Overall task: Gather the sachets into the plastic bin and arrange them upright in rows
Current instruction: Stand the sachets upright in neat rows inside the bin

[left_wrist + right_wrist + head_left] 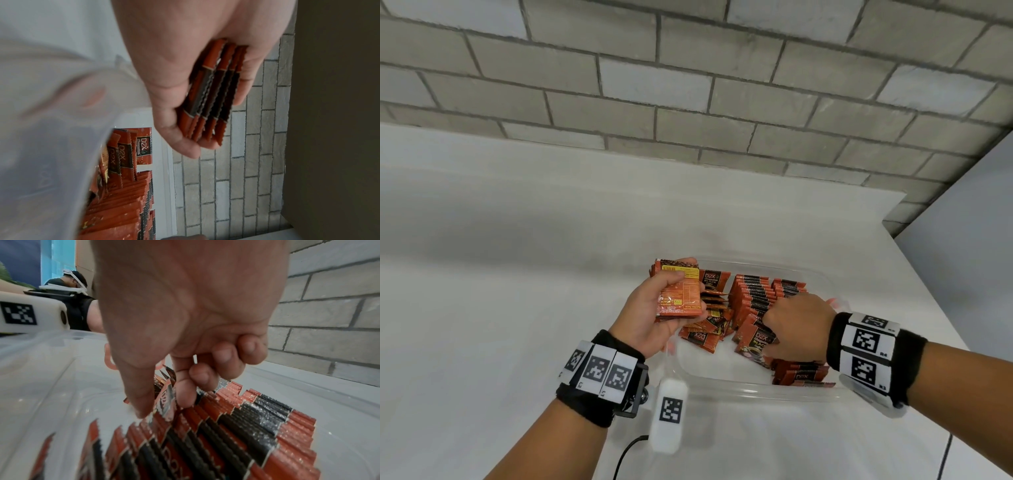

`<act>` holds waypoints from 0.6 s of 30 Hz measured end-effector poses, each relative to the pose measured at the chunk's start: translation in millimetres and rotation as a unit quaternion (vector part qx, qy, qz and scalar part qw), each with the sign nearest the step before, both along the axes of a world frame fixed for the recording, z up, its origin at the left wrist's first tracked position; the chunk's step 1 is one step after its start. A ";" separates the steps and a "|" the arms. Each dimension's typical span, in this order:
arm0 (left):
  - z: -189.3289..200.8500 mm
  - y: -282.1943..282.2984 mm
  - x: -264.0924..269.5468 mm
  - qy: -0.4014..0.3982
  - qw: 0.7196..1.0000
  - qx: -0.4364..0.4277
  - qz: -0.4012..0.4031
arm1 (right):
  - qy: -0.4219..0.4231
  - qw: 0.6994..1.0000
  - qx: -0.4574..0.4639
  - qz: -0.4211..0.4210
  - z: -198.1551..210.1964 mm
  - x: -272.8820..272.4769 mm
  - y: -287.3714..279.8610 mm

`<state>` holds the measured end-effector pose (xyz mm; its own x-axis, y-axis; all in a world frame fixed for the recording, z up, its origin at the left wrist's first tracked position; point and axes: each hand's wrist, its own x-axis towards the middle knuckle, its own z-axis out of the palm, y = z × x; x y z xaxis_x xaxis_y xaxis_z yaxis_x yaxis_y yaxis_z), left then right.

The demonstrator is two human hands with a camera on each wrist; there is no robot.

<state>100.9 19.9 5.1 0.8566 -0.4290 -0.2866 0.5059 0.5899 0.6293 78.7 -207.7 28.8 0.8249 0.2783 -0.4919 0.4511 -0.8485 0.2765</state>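
Observation:
A clear plastic bin [739, 389] sits on the white table and holds many orange-and-black sachets. Upright rows of sachets [755, 296] fill its middle and right; loose sachets [705, 334] lie at its left. My left hand [654, 308] hovers over the bin's left edge and grips a stack of sachets [679, 294], seen edge-on as the stack [209, 94] in the left wrist view. My right hand [796, 325] is down in the bin, thumb and fingers pinching one sachet [166, 400] at the near end of a row of sachets [236, 426].
A grey brick wall [688, 85] runs behind the white table [500, 257]. The table's right edge drops off beside the bin. A black cable [626, 452] hangs from my left wrist camera near the front edge. Another person [68, 283] shows far off in the right wrist view.

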 end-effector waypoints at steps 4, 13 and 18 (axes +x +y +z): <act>1.0 0.5 0.1 -0.003 1.000 0.018 -0.006 | -0.022 0.997 0.058 -0.045 15.3 -0.3 -1.6; 27.5 -25.6 -13.0 -0.128 0.981 0.116 -0.092 | -0.012 0.826 0.521 -0.215 57.8 -10.2 20.7; 32.6 -32.1 -13.3 -0.108 0.982 0.123 -0.090 | -0.087 0.763 0.600 -0.224 62.0 -14.1 17.7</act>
<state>87.6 -12.2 37.7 0.8251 -0.5198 -0.2214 0.4279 0.3190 0.8457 64.7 -190.0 90.8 0.9934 0.1125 0.0233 0.0862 -0.5962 -0.7982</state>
